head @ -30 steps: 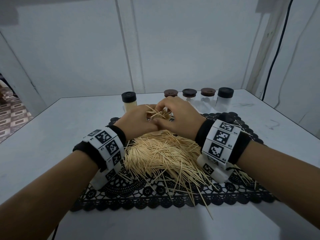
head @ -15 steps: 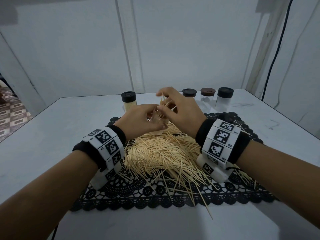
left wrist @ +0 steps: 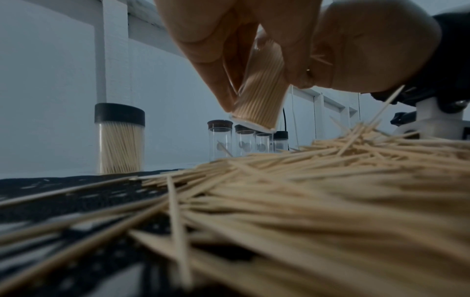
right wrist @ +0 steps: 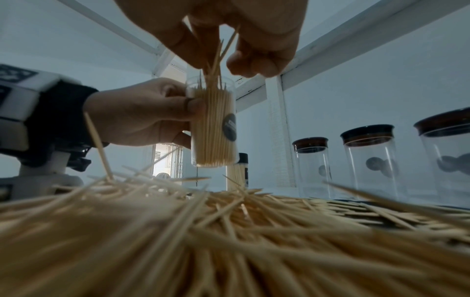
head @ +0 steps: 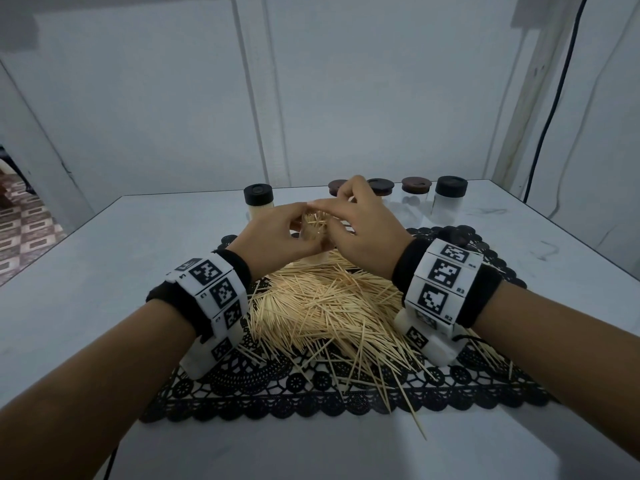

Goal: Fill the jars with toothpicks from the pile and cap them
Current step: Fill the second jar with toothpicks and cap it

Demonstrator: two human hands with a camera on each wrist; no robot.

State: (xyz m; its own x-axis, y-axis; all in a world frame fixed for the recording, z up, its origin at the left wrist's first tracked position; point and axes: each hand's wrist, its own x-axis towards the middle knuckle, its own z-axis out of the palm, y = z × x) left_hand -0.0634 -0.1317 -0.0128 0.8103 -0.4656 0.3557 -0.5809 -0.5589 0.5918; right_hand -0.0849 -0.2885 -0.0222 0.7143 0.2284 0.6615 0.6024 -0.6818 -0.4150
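Observation:
My left hand (head: 277, 233) grips a clear jar (right wrist: 213, 124) nearly full of toothpicks and holds it above the toothpick pile (head: 329, 306). The same jar (left wrist: 259, 90) shows tilted in the left wrist view, with my left hand (left wrist: 229, 50) round it. My right hand (head: 360, 223) hovers over the jar's open mouth. In the right wrist view my right hand (right wrist: 223, 40) pinches a few toothpicks (right wrist: 216, 58) that point down into the jar. The jar has no cap on.
The pile lies on a black lace mat (head: 311, 393) on a white table (head: 86, 271). A capped full jar (head: 259, 202) stands at the back left. Several capped empty jars (head: 415, 199) stand in a row at the back right.
My left hand has lifted the jar off the pile. My right hand has risen above its mouth with a pinch of toothpicks.

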